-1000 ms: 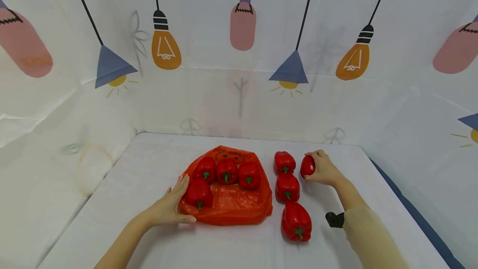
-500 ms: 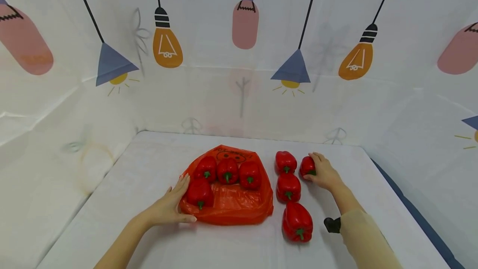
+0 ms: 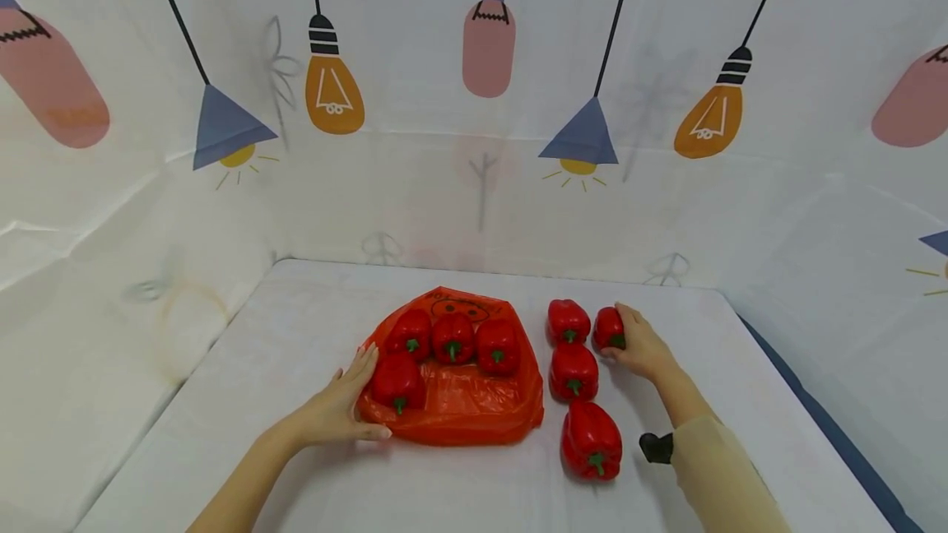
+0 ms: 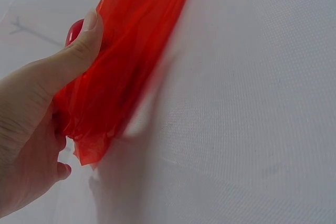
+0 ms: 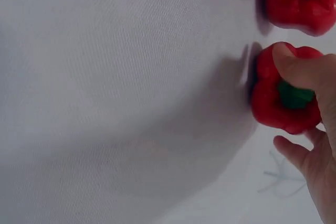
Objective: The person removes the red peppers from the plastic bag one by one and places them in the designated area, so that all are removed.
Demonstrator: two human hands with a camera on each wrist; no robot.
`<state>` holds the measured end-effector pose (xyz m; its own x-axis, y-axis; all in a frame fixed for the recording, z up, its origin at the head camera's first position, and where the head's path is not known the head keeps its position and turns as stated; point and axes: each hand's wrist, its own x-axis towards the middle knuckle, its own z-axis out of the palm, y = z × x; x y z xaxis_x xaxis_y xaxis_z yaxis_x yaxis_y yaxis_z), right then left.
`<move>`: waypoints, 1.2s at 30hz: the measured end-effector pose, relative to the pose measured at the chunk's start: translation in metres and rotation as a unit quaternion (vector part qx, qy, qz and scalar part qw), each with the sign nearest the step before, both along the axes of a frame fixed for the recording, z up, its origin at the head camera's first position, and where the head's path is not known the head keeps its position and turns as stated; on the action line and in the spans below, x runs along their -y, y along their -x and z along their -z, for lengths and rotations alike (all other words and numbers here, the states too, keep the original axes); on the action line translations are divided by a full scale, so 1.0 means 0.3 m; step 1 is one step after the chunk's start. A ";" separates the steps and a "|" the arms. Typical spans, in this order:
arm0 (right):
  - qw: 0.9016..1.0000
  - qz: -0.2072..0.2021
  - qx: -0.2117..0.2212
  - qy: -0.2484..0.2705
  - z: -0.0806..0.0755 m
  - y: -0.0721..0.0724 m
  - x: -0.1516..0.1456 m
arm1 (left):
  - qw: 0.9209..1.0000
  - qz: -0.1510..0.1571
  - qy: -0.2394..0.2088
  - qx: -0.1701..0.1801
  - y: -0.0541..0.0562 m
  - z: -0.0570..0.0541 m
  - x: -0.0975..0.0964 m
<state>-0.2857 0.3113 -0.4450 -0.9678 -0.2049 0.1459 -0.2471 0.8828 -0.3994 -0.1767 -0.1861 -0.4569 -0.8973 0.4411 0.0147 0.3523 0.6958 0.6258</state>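
Note:
At the right, my right hand grips a red bell pepper, thumb on the near side by its green stem. In the right wrist view this bell pepper is at table level, its stem partly behind the thumb. My left hand holds the left side of an orange-red plastic bag, thumb along its front edge. The left wrist view shows the thumb over the bag, with some fingers hidden behind. Several bell peppers lie inside the bag, stems towards me.
Between bag and right hand, three bell peppers form a column: a back one, a middle one and a larger front one. The white table meets a lamp-printed cloth wall at the back.
My right hand has turned the bell pepper so its stem faces me and shifted it slightly left, beside the back one of the column. The left hand and bag stay in place.

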 end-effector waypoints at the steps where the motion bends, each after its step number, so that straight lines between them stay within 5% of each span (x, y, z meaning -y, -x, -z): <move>1: 1.000 0.004 0.003 0.000 -0.003 -0.003 0.001 | 1.000 0.000 0.001 -0.001 0.001 0.001 0.000; 12: 0.994 0.008 -0.054 0.097 -0.051 -0.067 0.022 | 1.000 0.006 -0.002 -0.003 0.007 0.005 0.003; 18: 0.986 -0.016 -0.124 0.110 -0.092 -0.108 0.062 | 1.000 0.007 -0.004 -0.006 0.010 0.010 0.003; 36: 0.971 -0.102 -0.174 0.126 -0.250 -0.161 0.244 | 1.000 0.004 -0.006 -0.001 0.005 0.007 0.005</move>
<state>-0.2372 0.2379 -0.3701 -0.7944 -0.3021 0.5270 -0.5650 0.6861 -0.4583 -0.1782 -0.1876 -0.4590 -0.8936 0.4485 0.0209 0.3590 0.6859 0.6330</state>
